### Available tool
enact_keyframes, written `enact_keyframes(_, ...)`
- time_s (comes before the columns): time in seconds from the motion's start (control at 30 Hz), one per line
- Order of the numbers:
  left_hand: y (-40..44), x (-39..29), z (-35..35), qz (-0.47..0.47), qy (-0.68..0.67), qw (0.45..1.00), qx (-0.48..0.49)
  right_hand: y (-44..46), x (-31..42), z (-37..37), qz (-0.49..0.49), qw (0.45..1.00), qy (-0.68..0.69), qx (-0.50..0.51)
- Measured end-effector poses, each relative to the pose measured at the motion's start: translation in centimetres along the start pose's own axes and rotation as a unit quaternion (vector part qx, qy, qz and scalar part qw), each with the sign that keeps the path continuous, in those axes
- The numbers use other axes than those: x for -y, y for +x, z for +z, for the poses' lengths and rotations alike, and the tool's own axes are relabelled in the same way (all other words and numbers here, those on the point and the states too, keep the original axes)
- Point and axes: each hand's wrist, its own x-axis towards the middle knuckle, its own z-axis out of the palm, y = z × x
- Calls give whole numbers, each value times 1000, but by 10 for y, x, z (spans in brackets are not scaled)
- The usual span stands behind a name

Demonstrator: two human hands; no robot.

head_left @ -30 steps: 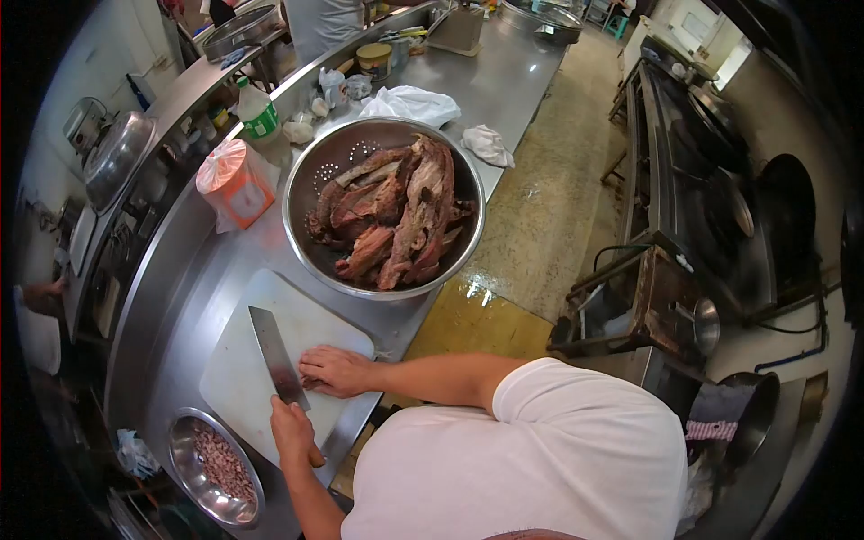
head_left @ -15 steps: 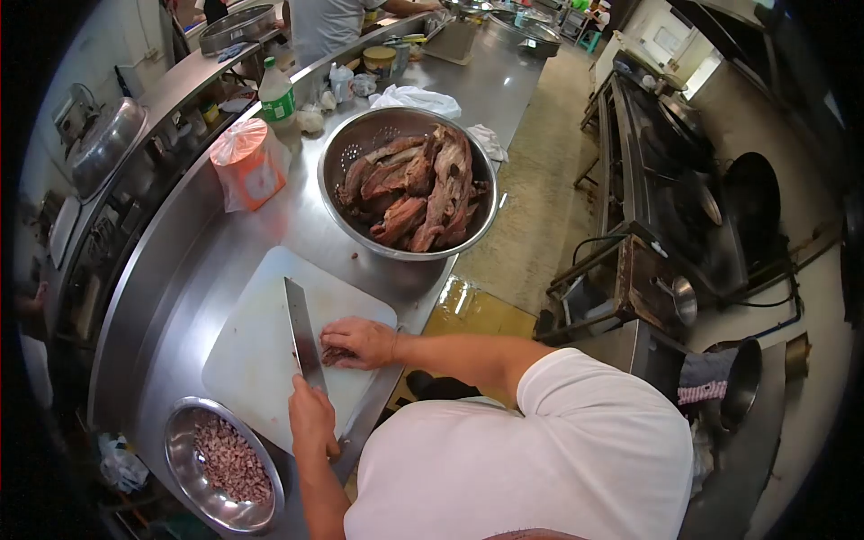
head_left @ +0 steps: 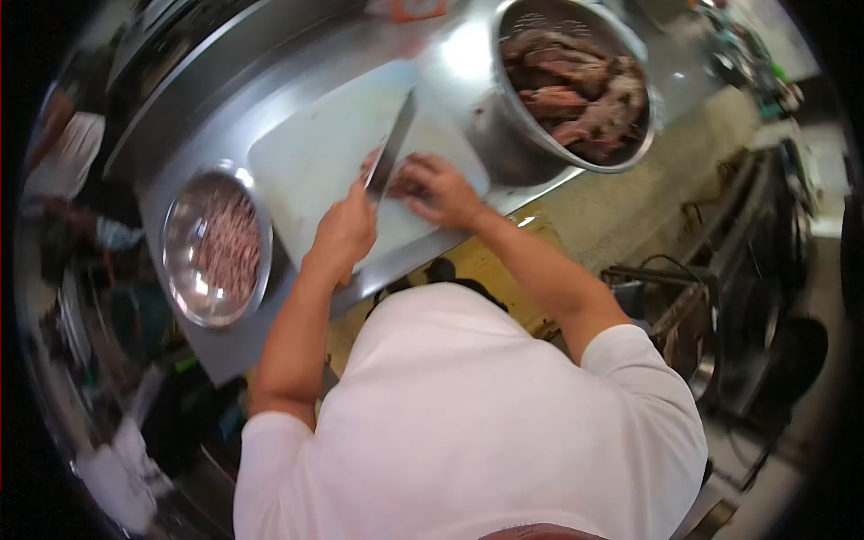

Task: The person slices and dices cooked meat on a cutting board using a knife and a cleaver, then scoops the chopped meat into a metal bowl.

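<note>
The handle of a cleaver (head_left: 393, 144) is gripped in my left hand (head_left: 345, 230), its blade standing over the white cutting board (head_left: 292, 148). Close by on the blade's right side, my right hand (head_left: 438, 191) has its fingers curled on a dark piece of meat (head_left: 401, 187), mostly hidden under them. A bit of cut meat (head_left: 369, 163) shows just left of the blade. Diced meat (head_left: 228, 243) fills part of a steel bowl (head_left: 183, 286) left of the board. Large cooked meat pieces (head_left: 589, 94) lie in a steel colander (head_left: 511, 108) at the upper right.
A steel counter (head_left: 211, 346) carries the board and bowls, with a raised back edge. Part of an orange-and-white package (head_left: 418, 9) shows at the top. Another person's arm (head_left: 54, 126) is at the far left. Black woks (head_left: 792, 360) and stove gear stand at the right.
The view has swung, so the board, bowl and colander sit higher and rotated, with some blur. Cut meat now shows on the blade's left side. Both hands keep their holds.
</note>
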Motion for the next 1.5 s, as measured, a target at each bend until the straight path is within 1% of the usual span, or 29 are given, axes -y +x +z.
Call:
enact_keyframes(0.03,-5,-8,-4,-15,13,1000,16,-2,1,-3,21,999,29,-2)
enact_keyframes(0.1,-15,-16,-3,-47,38,998,13,-1,-3,-3,-3,999,37,-24)
enact_keyframes(0.13,-18,-19,-1,-58,64,996,18,1,-7,-4,-8,998,53,-18)
enact_keyframes(0.2,-19,-28,7,-78,69,994,20,7,-13,-4,-37,998,22,49)
enact_keyframes(0.23,-20,-31,12,-81,70,994,26,8,-13,-4,-39,997,32,53)
enact_keyframes(0.3,-24,-35,15,-79,84,993,18,9,-13,-4,-34,998,33,48)
enact_keyframes(0.37,-34,-42,8,-59,99,993,3,10,-11,-2,-40,998,36,38)
enact_keyframes(0.4,-43,-51,0,-64,99,993,0,11,-11,-2,-32,998,38,39)
enact_keyframes(0.47,-59,-67,-14,-87,112,989,45,12,-13,-2,-23,998,40,41)
enact_keyframes(0.57,-56,-58,4,-88,99,990,40,7,-11,0,-5,998,42,42)
enact_keyframes(0.6,-50,-53,13,-86,100,990,40,7,-8,-1,-13,999,37,35)
enact_keyframes(0.67,-24,-46,22,-57,104,993,7,15,-7,-8,-30,999,20,26)
enact_keyframes(0.77,-19,-46,10,-58,95,994,10,14,-6,-6,-30,998,37,41)
enact_keyframes(0.83,-26,-41,9,-71,90,993,26,12,-7,-5,-9,998,13,55)
enact_keyframes(0.87,-29,-40,10,-85,84,992,42,11,-9,-5,-8,999,11,52)
enact_keyframes(0.97,-23,-33,16,-83,85,992,36,14,-8,1,-17,1000,2,17)
enact_keyframes(1.0,-24,-34,12,-70,87,993,34,15,-5,3,-21,999,34,2)
enact_keyframes(1.03,-27,-35,7,-81,81,993,29,15,-5,3,-23,998,57,-16)
enact_keyframes(1.1,-32,-40,-2,-87,61,994,38,18,-12,7,-51,998,31,16)
enact_keyframes(1.13,-30,-30,2,-89,107,989,57,16,-18,10,-26,997,59,43)
enact_keyframes(1.17,-30,-35,-2,-103,116,986,57,23,-6,0,-68,993,98,-13)
enact_keyframes(1.2,-23,-33,5,-93,107,989,42,19,-12,2,-71,993,98,-9)
enact_keyframes(1.23,-16,-31,12,-91,96,991,32,21,2,-10,-80,991,102,-42)
enact_keyframes(1.27,-4,-33,16,-62,93,993,36,14,-10,-1,-51,996,71,-5)
enact_keyframes(1.33,13,-38,21,-51,106,993,-9,13,-5,-4,-46,998,45,-4)
enact_keyframes(1.37,14,-41,22,-40,102,994,-11,13,3,-11,-52,997,50,-24)
enact_keyframes(1.43,7,-47,5,-38,105,994,7,9,-8,0,-32,999,23,5)
enact_keyframes(1.5,-21,-59,-11,-55,148,987,39,10,-5,-2,-37,999,29,5)
